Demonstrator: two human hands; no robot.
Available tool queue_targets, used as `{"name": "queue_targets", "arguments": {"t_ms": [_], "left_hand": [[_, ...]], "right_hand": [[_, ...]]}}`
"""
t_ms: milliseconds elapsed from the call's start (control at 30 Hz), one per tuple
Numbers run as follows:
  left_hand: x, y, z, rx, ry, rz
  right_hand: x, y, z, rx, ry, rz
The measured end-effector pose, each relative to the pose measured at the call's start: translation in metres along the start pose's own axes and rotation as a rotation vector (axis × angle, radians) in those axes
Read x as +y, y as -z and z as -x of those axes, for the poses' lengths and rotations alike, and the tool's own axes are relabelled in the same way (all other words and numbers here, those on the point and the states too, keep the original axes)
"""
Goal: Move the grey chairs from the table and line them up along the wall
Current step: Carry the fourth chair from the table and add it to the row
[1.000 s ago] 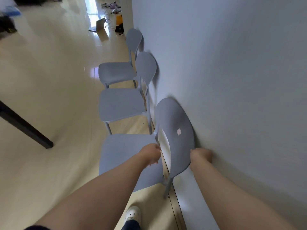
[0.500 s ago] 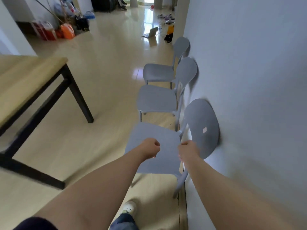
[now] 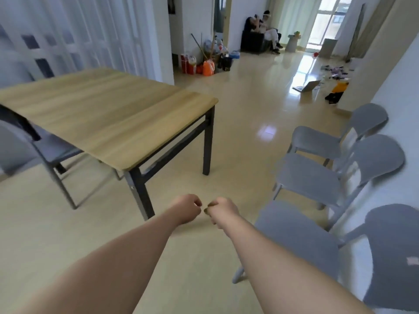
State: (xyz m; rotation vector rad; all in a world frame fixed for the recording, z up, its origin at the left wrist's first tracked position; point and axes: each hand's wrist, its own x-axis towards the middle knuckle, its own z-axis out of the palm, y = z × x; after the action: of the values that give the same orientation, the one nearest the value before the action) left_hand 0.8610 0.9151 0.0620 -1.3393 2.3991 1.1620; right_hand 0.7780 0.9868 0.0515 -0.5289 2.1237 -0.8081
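Observation:
Three grey chairs stand in a row against the wall on the right: the nearest chair (image 3: 301, 236), the middle chair (image 3: 313, 177) and the far chair (image 3: 317, 141). Another grey chair (image 3: 48, 148) stands at the left side of the wooden table (image 3: 108, 114), partly hidden by the tabletop. My left hand (image 3: 188, 208) and my right hand (image 3: 221, 210) are both curled into loose fists over the bare floor, side by side, holding nothing. They are left of the nearest chair and do not touch it.
The table's black legs (image 3: 207, 141) stand just ahead of my hands. Bottles and bags (image 3: 204, 62) are piled by the far wall. A laptop (image 3: 307, 86) and clothes lie on the floor far right. People sit in the back room (image 3: 263, 32).
Both hands have let go of the nearest chair, which now stands against the wall. My view has swung left from the wall toward the table, and my arms came with it.

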Motion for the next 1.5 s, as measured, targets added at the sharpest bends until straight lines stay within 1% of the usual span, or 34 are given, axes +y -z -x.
{"name": "queue_targets", "arguments": {"t_ms": [67, 200, 367, 433, 567, 733, 833, 1000, 1167, 1267, 1333, 1500], "left_hand": [[-0.046, 0.047, 0.002, 0.093, 0.048, 0.035], [-0.127, 0.119, 0.011, 0.238, 0.141, 0.107], [-0.238, 0.184, 0.028, 0.339, 0.291, 0.234], [-0.278, 0.203, 0.036, 0.37, 0.352, 0.296], [-0.34, 0.227, 0.04, 0.406, 0.458, 0.382], [-0.408, 0.272, 0.014, 0.447, 0.559, 0.447], [-0.436, 0.31, -0.015, 0.478, 0.585, 0.472], [-0.47, 0.389, -0.078, 0.479, 0.611, 0.5], [-0.502, 0.472, -0.127, 0.521, 0.645, 0.475], [-0.524, 0.506, -0.149, 0.509, 0.639, 0.428], [-0.548, 0.529, -0.17, 0.503, 0.63, 0.405], [-0.609, 0.6, -0.224, 0.48, 0.571, 0.385]], "right_hand": [[-0.041, -0.049, 0.003, -0.076, 0.017, 0.05], [-0.104, -0.13, 0.001, -0.133, 0.044, 0.137], [-0.165, -0.238, 0.0, -0.249, 0.136, 0.179], [-0.183, -0.28, 0.0, -0.31, 0.166, 0.236], [-0.214, -0.341, -0.007, -0.396, 0.213, 0.301], [-0.267, -0.413, -0.04, -0.478, 0.244, 0.349], [-0.308, -0.45, -0.069, -0.496, 0.277, 0.365], [-0.399, -0.508, -0.136, -0.504, 0.306, 0.388], [-0.487, -0.557, -0.189, -0.547, 0.345, 0.43], [-0.52, -0.58, -0.207, -0.556, 0.311, 0.39], [-0.544, -0.601, -0.226, -0.53, 0.3, 0.352], [-0.606, -0.645, -0.271, -0.415, 0.404, 0.441]]}}
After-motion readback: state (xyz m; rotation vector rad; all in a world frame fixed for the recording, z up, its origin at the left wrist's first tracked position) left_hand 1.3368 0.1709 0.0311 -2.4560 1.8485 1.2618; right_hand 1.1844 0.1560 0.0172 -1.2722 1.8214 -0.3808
